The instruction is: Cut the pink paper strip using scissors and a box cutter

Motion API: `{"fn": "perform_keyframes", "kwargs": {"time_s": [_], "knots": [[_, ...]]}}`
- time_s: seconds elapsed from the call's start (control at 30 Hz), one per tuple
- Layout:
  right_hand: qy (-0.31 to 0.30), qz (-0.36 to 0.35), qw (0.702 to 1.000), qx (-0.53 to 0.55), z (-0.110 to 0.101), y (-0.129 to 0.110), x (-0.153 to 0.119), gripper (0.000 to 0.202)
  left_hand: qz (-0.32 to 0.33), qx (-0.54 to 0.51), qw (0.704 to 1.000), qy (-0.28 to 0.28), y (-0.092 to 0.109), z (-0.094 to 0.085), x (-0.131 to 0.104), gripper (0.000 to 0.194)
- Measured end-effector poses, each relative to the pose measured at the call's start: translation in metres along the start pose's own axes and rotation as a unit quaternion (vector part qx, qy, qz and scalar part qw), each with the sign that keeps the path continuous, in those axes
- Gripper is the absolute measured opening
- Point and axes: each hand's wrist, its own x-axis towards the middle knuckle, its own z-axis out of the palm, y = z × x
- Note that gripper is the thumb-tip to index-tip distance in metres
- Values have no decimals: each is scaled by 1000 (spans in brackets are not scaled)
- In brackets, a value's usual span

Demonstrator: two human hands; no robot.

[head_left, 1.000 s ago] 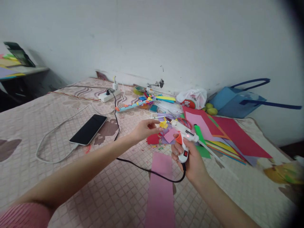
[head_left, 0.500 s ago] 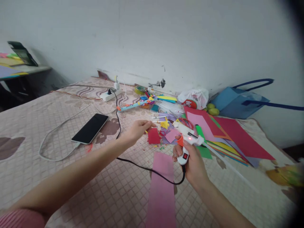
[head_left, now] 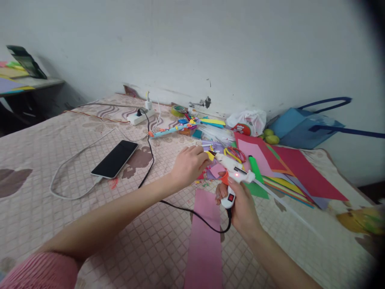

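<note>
My right hand [head_left: 240, 198] is wrapped around the handle of a white hot glue gun [head_left: 236, 170], two fingers by its orange trigger. Its small light glows red, and a clear glue stick [head_left: 285, 204] sticks out of its back end. The nozzle points left, towards my left hand [head_left: 191, 166]. That hand is closed, its fingertips bent down over the craft scraps; what they hold, if anything, is hidden. A yellow paper piece [head_left: 211, 155] lies right by those fingers and the nozzle. Beneath the gun's black cord [head_left: 192, 212] lies a long pink paper strip [head_left: 204, 249].
A phone [head_left: 115, 159] on a white cable lies left. Behind it stands a power strip [head_left: 141, 117]. Further back is a decorated blue stick [head_left: 171, 130]. Red scissors [head_left: 237, 154], coloured paper sheets [head_left: 309, 172] and a blue bag [head_left: 303, 127] are at the right.
My left hand has moved right, over the red paper and close to the nozzle, and its fingers have curled in. The glue gun has shifted slightly left in my right hand.
</note>
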Motion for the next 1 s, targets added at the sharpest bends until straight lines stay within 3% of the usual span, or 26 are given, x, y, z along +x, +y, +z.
{"fn": "perform_keyframes", "kwargs": {"time_s": [0.07,0.27,0.47,0.6,0.7,0.83,1.0], "knots": [[2,-4,1000,0,0,0,0,17,-12,-26,999,-20,-2,-4,-2,20],[19,-26,999,-1,-2,0,1,17,-167,-202,965,-18,-21,-11,-11,27],[11,-24,1000,-5,4,6,1,17,-247,-386,882,-104,-9,-4,-10,43],[16,-34,999,-10,10,8,-1,28,-273,-464,836,-104,0,0,-5,45],[14,-37,999,-17,11,8,-3,26,-272,-508,809,-113,-1,1,-3,40],[2,-26,1000,-13,11,10,-7,21,-253,-521,805,-133,-5,-1,-8,38],[17,-24,999,12,13,10,-5,16,-247,-448,852,-113,-20,-8,-22,34]]}}
